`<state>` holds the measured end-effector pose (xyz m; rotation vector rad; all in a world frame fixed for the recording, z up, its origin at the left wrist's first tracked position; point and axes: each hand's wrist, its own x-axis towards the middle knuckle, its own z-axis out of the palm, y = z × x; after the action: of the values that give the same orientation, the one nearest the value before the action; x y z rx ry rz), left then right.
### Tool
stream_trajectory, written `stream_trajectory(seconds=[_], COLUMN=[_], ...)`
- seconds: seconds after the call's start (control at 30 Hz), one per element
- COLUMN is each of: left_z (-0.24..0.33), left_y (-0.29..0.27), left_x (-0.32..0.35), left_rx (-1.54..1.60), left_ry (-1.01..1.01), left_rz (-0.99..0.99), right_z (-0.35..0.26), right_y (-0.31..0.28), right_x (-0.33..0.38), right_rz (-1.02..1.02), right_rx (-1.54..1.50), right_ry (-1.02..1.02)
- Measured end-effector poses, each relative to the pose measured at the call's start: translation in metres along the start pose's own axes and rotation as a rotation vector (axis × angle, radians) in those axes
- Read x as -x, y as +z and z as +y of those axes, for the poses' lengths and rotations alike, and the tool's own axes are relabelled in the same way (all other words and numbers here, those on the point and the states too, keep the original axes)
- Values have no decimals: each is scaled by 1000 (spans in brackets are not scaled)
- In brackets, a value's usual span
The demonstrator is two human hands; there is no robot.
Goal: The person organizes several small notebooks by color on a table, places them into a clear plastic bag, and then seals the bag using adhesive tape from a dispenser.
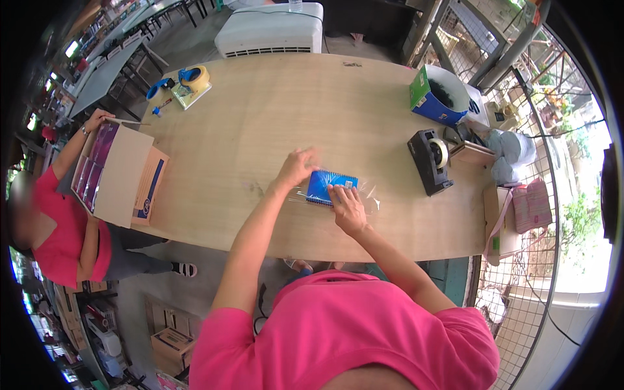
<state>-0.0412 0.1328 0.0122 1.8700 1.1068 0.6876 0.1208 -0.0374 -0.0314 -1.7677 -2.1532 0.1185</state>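
A blue spiral notebook (320, 186) lies flat on the table in front of me, with clear plastic film (369, 193) spread around and under it. My right hand (349, 209) rests on the notebook's lower right part, its fingers laid out flat over the cover. Just beyond the notebook's upper left corner is my left hand (298, 167). Its fingertips are smeared by motion, so whether they hold the film does not show.
On the right of the table (260, 117) stand a black tape dispenser (429, 162) and a blue-green box (437, 97). Tape rolls (193, 77) lie far left. At the left edge, a person in pink holds an open carton (123, 175). A bag (532, 205) hangs at right.
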Motion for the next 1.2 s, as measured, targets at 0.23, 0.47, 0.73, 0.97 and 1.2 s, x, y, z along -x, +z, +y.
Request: stream_trajectory(seconds=[0.23,0.47,0.73,0.97,1.2], left_z=[-18,-24,-20,-21,-24], left_y=[16,75,69,81,71], left_x=[101,93,103,95,103], left_rx=[-407,-632,-720,-754,-792], left_ry=[325,437,374,403,372], left_rz=[549,92,153,127,152], right_z=[12,18,237,340,291], right_y=[-7,-2,-137,-163,-155], right_x=[5,9,51,84,126], right_rz=[74,190,738,26,289], right_rx=[-13,-110,-283,-851,-888], right_ry=[24,-26,894,1216,1266])
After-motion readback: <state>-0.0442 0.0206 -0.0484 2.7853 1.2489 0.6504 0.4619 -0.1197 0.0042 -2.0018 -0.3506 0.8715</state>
